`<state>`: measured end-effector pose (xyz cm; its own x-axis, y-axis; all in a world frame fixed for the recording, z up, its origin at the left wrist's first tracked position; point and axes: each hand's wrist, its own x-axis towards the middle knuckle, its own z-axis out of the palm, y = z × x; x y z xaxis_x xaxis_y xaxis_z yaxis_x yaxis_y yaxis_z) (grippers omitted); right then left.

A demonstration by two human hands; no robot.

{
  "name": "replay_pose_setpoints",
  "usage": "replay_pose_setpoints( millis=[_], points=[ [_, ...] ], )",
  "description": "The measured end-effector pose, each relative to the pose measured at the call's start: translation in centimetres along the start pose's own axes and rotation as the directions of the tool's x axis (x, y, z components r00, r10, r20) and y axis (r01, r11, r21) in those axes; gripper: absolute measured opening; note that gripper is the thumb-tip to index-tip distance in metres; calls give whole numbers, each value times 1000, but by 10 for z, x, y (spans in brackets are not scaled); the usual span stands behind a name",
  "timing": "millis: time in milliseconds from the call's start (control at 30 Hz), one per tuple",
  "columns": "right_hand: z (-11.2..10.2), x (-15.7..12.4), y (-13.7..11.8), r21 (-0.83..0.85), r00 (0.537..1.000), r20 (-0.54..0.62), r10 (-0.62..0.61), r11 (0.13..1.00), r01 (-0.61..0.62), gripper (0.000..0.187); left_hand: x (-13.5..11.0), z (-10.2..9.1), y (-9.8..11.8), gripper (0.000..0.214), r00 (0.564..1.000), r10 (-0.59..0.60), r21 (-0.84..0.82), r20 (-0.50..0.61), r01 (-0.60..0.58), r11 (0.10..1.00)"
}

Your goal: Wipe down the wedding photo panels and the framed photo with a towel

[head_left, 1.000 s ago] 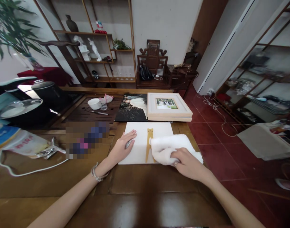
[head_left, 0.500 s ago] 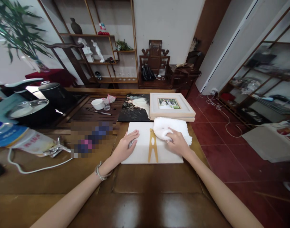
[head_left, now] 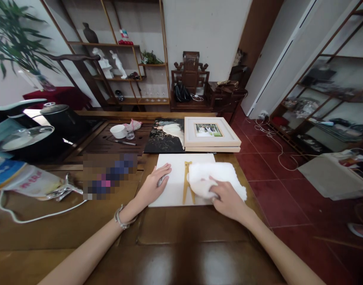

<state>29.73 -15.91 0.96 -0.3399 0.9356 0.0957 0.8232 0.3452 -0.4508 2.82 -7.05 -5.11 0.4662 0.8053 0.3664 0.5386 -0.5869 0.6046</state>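
A white board lies flat on the brown wooden table in front of me. My left hand rests on its left part with the fingers stretched out. My right hand grips a bunched end of a white towel, pressing it on the board's right side. The rest of the towel spreads past the board's right edge. Between my hands a flat yellow piece shaped like a letter A lies on the board, its right leg partly covered by the towel.
Behind the board lie a dark photo panel and pale wooden picture frames, stacked. At left are a white bowl, a pen, a kettle, a foil-ended packet and a white cable.
My right hand has moved toward me with the towel, down the board's right side. My left hand stays in place on the board. The view has shifted slightly.
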Motion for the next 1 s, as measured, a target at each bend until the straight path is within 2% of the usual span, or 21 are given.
replay_pose_setpoints(
  millis=[100,200,333,433,533,633,833,900,1000],
  points=[
    [-4,-29,-9,41,995,98,-34,999,30,34,0,1,1,31,1000,2,4,-4,-2,1000],
    [-10,-32,-8,41,994,104,-23,999,19,32,-1,2,-1,30,1000,9,5,-2,-9,1000],
    [-16,9,7,6,999,19,-27,1000,27,19,-1,2,-4,31,1000,14,4,9,-14,1000],
    [-13,46,21,-3,999,-48,-19,1000,19,18,-1,1,-4,30,1000,11,-3,11,-11,1000],
    [-4,60,25,-25,994,-112,17,999,-20,19,-1,1,-3,30,1000,6,-10,10,-6,1000],
    [2,48,14,-46,992,-126,30,998,-36,22,-1,1,-3,30,1000,1,-13,5,-1,1000],
    [-13,9,-16,-123,995,92,44,992,-33,27,-1,2,-2,30,1000,3,-13,-3,-3,1000],
    [-14,9,-16,-153,994,104,42,988,-26,27,-1,2,-3,31,1000,3,-11,0,-3,1000],
    [-6,26,-5,-185,999,46,-2,983,11,27,-1,2,-4,31,1000,2,-3,5,-2,1000]
  ],
)
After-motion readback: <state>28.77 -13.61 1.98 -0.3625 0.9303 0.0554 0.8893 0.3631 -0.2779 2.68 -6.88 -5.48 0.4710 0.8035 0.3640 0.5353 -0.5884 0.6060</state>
